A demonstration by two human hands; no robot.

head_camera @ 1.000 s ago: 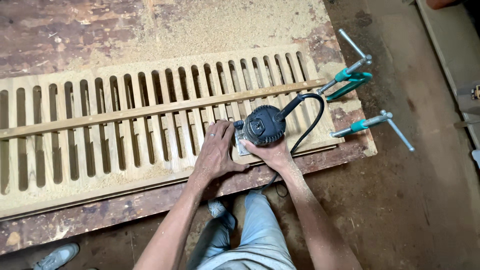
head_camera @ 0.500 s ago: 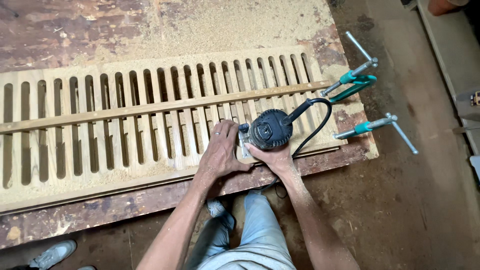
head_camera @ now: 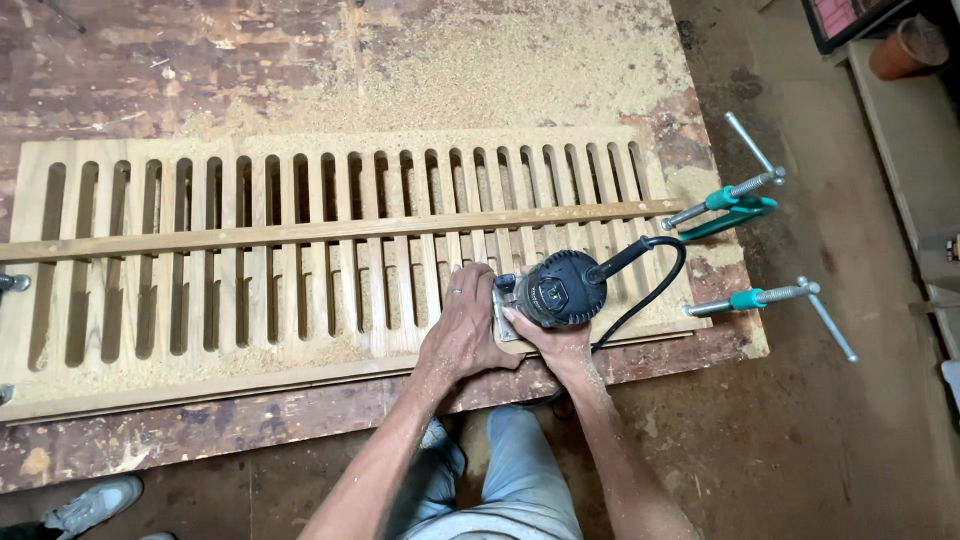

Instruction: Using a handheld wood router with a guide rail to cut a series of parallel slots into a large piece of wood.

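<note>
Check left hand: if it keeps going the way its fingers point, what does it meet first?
The left hand points up across the slotted panel; first in line looks like the wooden strip lying across the slots, though height is unclear.

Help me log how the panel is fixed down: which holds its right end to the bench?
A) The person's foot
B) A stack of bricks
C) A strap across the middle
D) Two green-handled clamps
D: two clamps with green handles grip the right end of the slotted panel, while both hands are on the router.
</note>
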